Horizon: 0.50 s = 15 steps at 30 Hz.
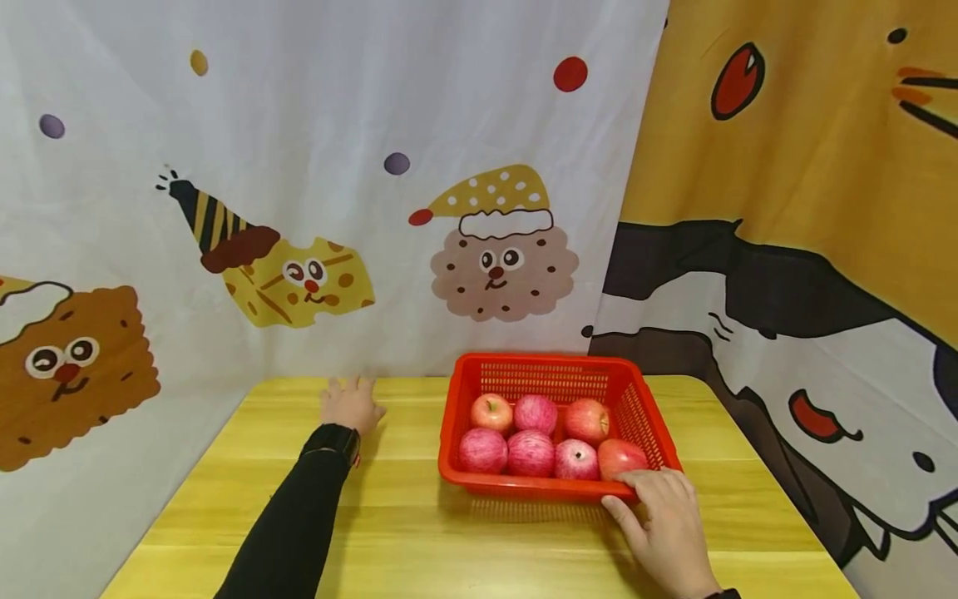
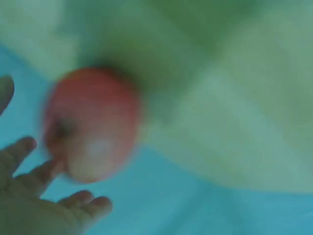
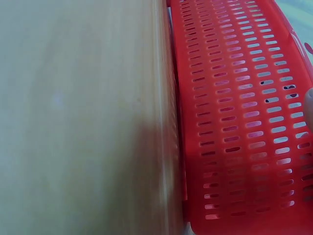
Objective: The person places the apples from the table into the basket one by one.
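Observation:
My left hand reaches out over the back left of the table with its fingers spread. In the left wrist view a blurred red apple is close to its fingertips; whether they touch it, I cannot tell. The head view does not show that apple, and the hand may hide it. A red plastic basket with slotted sides holds several red and pink apples. At its front right corner my right hand grips the rim, thumb outside and fingers over the top, beside an apple.
The yellow wood-grain table ends at the back against a white curtain printed with cartoon snacks. A curtain with a large cartoon animal hangs along the right side.

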Each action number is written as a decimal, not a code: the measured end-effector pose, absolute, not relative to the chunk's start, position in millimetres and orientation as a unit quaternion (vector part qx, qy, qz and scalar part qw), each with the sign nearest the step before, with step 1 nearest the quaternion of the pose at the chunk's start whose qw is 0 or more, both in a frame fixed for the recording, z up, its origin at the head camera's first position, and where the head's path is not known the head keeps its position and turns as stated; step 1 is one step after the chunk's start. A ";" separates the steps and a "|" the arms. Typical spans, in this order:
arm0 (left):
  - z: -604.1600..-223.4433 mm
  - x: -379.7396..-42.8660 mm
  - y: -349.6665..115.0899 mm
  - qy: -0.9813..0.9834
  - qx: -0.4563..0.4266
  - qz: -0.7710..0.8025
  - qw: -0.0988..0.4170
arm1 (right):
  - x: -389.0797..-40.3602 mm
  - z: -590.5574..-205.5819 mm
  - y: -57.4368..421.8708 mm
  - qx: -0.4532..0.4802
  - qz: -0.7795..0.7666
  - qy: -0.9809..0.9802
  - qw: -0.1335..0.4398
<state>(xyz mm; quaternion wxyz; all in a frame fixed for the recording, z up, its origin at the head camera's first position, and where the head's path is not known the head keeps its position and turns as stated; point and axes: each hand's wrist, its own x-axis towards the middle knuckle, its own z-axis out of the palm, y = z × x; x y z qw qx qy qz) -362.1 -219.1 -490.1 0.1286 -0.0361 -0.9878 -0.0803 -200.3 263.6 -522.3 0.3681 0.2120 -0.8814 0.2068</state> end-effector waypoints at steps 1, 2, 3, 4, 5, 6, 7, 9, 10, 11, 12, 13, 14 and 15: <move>-498.4 -361.0 -225.7 -0.990 -0.027 -0.076 0.114 | -200.4 -522.6 264.0 0.215 0.206 -0.879 0.372; -505.2 -360.7 -230.9 -0.991 -0.021 -0.079 0.108 | -200.5 -522.9 264.5 0.218 0.207 -0.876 0.378; -510.7 -361.1 -234.7 -0.991 -0.018 -0.085 0.106 | -200.5 -523.1 264.9 0.220 0.206 -0.874 0.381; -514.7 -359.7 -238.9 -0.990 -0.013 -0.094 0.109 | -201.0 -522.8 264.4 0.223 0.206 -0.872 0.384; -517.4 -359.0 -242.2 -0.988 -0.013 -0.106 0.115 | -201.4 -522.3 264.0 0.225 0.206 -0.872 0.384; -519.4 -358.8 -244.8 -0.986 -0.012 -0.111 0.121 | -201.4 -521.9 263.7 0.224 0.206 -0.872 0.383; -519.9 -357.8 -246.3 -0.986 -0.012 -0.115 0.124 | -201.1 -521.7 263.5 0.223 0.205 -0.873 0.382; -520.4 -355.7 -249.3 -0.986 -0.009 -0.118 0.119 | -200.2 -521.3 263.2 0.219 0.203 -0.876 0.378; -520.2 -353.9 -250.4 -0.986 -0.005 -0.121 0.114 | -199.6 -521.0 263.2 0.219 0.203 -0.877 0.377; -520.2 -352.0 -251.7 -0.986 -0.002 -0.124 0.108 | -199.2 -520.9 263.2 0.218 0.202 -0.878 0.375; -519.8 -349.9 -252.8 -0.987 0.002 -0.128 0.099 | -198.8 -520.8 263.2 0.218 0.202 -0.878 0.374; -519.3 -347.5 -253.9 -0.987 0.006 -0.133 0.091 | -198.7 -520.7 263.3 0.220 0.202 -0.877 0.376; -519.7 -345.5 -255.1 -0.987 0.011 -0.137 0.085 | -198.8 -520.9 263.6 0.222 0.203 -0.876 0.377; -518.8 -342.5 -255.0 -0.987 0.014 -0.141 0.082 | -198.9 -521.1 263.8 0.224 0.204 -0.874 0.379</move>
